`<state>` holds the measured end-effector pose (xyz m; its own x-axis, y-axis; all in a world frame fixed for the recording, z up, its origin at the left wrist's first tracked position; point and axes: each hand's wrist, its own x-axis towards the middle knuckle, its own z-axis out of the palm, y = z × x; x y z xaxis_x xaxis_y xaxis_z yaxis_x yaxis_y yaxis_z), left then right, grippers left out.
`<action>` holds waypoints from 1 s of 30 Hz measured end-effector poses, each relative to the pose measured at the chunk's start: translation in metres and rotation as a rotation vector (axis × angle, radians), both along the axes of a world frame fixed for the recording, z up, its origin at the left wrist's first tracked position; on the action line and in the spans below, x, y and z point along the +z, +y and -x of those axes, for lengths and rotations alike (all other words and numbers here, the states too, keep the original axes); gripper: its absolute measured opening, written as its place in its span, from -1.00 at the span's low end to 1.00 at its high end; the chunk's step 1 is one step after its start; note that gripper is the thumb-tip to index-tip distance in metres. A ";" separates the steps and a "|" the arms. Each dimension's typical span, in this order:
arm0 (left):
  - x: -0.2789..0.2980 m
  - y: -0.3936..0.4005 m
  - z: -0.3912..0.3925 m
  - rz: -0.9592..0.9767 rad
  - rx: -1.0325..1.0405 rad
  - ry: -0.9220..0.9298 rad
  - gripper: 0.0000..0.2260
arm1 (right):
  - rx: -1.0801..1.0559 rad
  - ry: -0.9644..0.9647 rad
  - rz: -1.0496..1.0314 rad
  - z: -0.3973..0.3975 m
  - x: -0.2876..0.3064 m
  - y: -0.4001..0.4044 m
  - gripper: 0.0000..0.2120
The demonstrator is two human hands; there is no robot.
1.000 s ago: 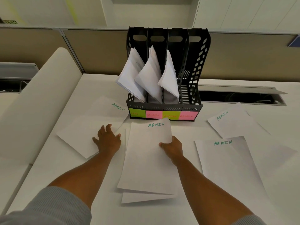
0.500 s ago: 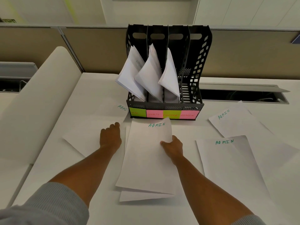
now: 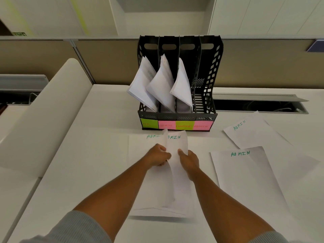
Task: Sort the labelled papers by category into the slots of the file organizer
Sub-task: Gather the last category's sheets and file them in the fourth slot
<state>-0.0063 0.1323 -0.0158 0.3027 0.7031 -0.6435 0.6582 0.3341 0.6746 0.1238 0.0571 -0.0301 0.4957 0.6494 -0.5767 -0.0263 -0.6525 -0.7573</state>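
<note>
A black four-slot file organizer point(image 3: 213, 71) stands at the desk's back centre, with green, pink, yellow and pink labels along its base. Its three left slots hold leaning white papers; the rightmost slot, over the label reading ADMIN, shows no paper. In front of it both hands hold a small stack of ADMIN papers point(image 3: 177, 181), bowed into a curve. My left hand point(image 3: 157, 157) grips the stack's left edge and my right hand point(image 3: 189, 161) grips its right edge. Another ADMIN sheet point(image 3: 140, 151) lies flat under my left hand.
Two more ADMIN sheets lie on the white desk to the right, one near point(image 3: 245, 179) and one farther back point(image 3: 254, 130). An open cable trough point(image 3: 259, 106) runs behind them. A white curved panel point(image 3: 43, 111) rises at the left.
My left hand slid the left ADMIN sheet toward the centre, then came over to grip the stack's left edge. The stack, held flat by my right hand before, is now bowed between both hands.
</note>
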 end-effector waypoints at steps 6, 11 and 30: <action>0.007 -0.016 -0.014 0.139 -0.163 -0.170 -0.60 | 0.046 0.024 -0.086 -0.006 0.006 -0.015 -0.45; 0.009 -0.011 0.004 -0.246 0.150 -0.178 -0.82 | 0.002 0.030 -0.032 -0.014 0.010 -0.018 -0.34; -0.006 -0.016 0.020 -0.146 0.263 0.094 -0.57 | 0.015 -0.292 -0.014 -0.019 0.007 -0.028 -0.65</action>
<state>-0.0266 0.1164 -0.0214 0.0421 0.8363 -0.5466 0.6241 0.4052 0.6680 0.1428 0.0290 -0.0234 0.6298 0.6650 -0.4015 0.2040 -0.6403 -0.7405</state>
